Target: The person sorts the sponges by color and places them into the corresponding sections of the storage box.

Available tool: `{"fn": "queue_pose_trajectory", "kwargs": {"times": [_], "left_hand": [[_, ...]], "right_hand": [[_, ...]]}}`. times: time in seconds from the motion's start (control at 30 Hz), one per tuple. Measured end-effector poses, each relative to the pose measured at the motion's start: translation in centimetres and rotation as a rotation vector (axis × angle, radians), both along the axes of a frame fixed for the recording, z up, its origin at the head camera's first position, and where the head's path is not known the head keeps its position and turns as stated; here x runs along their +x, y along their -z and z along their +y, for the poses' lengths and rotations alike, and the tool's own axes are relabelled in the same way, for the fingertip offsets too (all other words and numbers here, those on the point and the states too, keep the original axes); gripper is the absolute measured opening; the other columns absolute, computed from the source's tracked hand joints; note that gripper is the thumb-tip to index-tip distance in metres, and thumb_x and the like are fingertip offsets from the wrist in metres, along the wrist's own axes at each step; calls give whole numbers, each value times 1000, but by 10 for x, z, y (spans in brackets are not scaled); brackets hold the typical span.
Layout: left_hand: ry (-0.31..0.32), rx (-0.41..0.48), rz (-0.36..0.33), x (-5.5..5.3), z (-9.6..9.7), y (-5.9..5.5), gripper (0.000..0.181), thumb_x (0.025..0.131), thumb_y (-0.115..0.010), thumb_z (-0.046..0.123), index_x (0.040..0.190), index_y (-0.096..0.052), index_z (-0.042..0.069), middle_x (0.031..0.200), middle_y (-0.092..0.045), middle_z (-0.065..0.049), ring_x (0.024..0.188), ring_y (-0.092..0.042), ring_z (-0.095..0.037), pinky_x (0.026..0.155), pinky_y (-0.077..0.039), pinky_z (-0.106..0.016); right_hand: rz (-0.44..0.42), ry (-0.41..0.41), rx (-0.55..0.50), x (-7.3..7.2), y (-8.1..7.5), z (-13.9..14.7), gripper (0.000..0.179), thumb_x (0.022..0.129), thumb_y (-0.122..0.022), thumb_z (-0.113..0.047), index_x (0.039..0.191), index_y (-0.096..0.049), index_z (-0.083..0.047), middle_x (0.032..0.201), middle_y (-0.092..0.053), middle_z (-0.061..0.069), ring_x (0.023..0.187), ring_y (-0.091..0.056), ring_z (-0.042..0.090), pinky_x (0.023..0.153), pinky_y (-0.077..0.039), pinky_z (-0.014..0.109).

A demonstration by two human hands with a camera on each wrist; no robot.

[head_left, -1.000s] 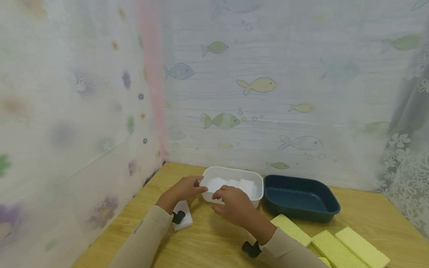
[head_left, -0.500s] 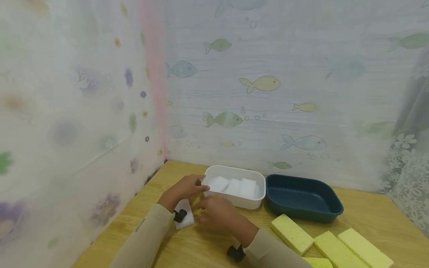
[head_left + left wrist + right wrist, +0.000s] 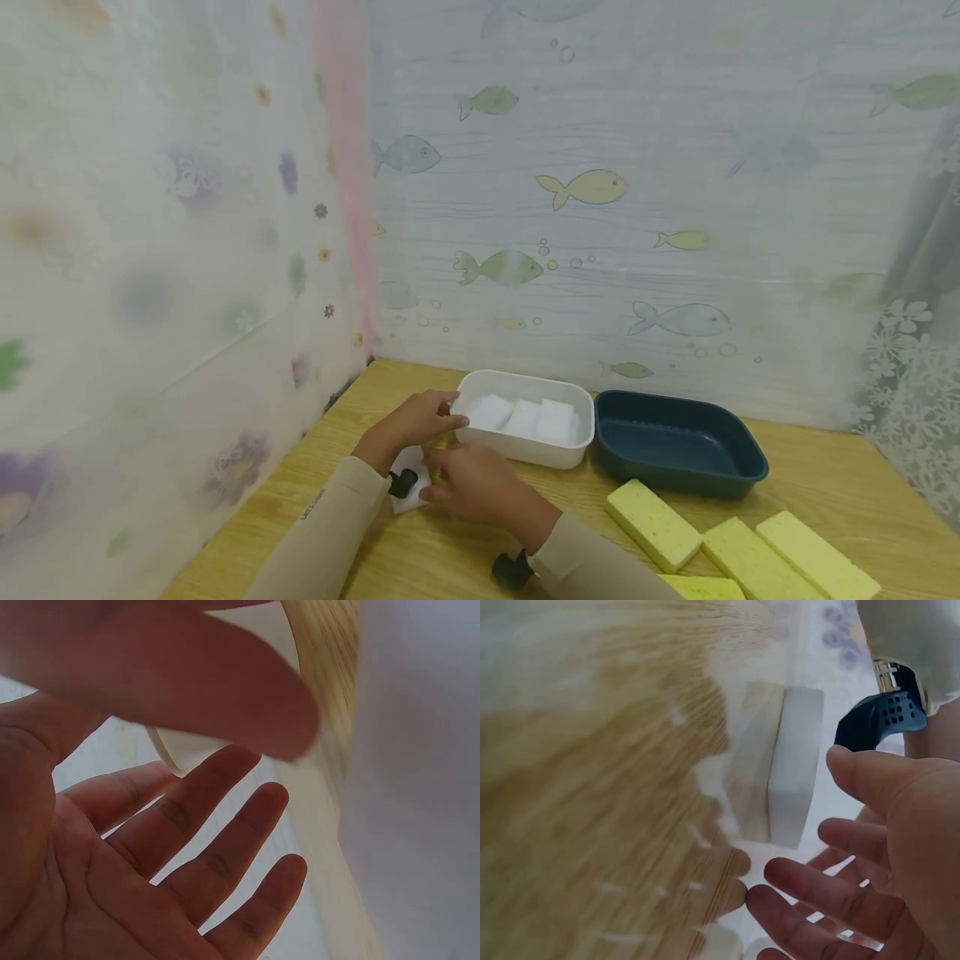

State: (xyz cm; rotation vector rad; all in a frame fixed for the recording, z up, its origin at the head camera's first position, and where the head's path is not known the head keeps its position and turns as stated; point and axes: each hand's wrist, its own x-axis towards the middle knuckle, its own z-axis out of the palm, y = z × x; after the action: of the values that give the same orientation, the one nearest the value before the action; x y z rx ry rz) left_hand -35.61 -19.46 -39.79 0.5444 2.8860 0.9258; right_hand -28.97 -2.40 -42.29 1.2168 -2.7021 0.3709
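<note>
My left hand rests at the left end of a white bin, thumb and fingers touching about its corner. Its other fingers are loosely straight in the left wrist view. Inside the bin lie several white foam blocks. One more white foam block is on the table, partly hidden by my left wrist in the head view. My right hand reaches beside that block with fingers extended and thumb apart; the right wrist view shows a gap between the fingers and the block.
A dark blue bin stands right of the white one. Several yellow sponges lie at the front right of the wooden table. A fish-patterned curtain hangs behind, with a flowered one at the left.
My right hand has moved from over the white bin, down and left, to beside the loose white foam block. My left hand has stayed at the bin's end.
</note>
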Motion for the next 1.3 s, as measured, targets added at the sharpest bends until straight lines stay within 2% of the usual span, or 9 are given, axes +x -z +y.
{"fn": "queue_pose_trajectory", "kwargs": {"times": [0.1,0.27,0.57,0.83,1.07,1.3], "left_hand": [[3,1,3,0,0,0,65,100,-69,40,153,-51,6,111,-72,-7,103,-66,-19,95,-55,-47],[7,-10,12,-1,-1,1,66,99,-69,40,152,-51,5,112,-72,-7,104,-67,-20,95,-55,-47],[5,-5,6,-1,0,1,68,99,-69,41,153,-49,4,116,-72,-10,109,-67,-23,97,-54,-48],[9,-1,-9,-2,0,2,65,100,-68,42,153,-51,7,116,-73,-8,106,-67,-20,93,-56,-45],[56,27,-3,-4,-2,2,47,101,-67,41,140,-63,14,107,-73,-1,101,-66,-16,92,-55,-44],[60,35,8,-4,-2,4,50,101,-67,40,142,-61,12,109,-74,-2,104,-67,-17,94,-55,-45]], "right_hand": [[7,18,24,1,0,-2,37,94,-73,-51,121,-74,-26,104,-75,-9,91,-69,11,75,-57,31],[5,35,42,2,0,-4,36,93,-73,-51,123,-75,-30,109,-74,-7,98,-70,13,77,-57,32],[-49,66,60,7,-6,-1,37,93,-74,-50,125,-75,-32,123,-72,-8,110,-68,13,82,-57,34],[-37,63,54,11,-8,9,35,91,-77,-46,119,-76,-27,117,-73,-15,99,-68,8,77,-56,30],[-52,71,55,14,-9,18,36,89,-79,-45,118,-76,-24,108,-73,-13,85,-62,6,69,-52,27],[-64,85,88,18,-12,26,37,88,-79,-48,119,-76,-28,87,-67,-16,77,-55,4,66,-49,26]]}}
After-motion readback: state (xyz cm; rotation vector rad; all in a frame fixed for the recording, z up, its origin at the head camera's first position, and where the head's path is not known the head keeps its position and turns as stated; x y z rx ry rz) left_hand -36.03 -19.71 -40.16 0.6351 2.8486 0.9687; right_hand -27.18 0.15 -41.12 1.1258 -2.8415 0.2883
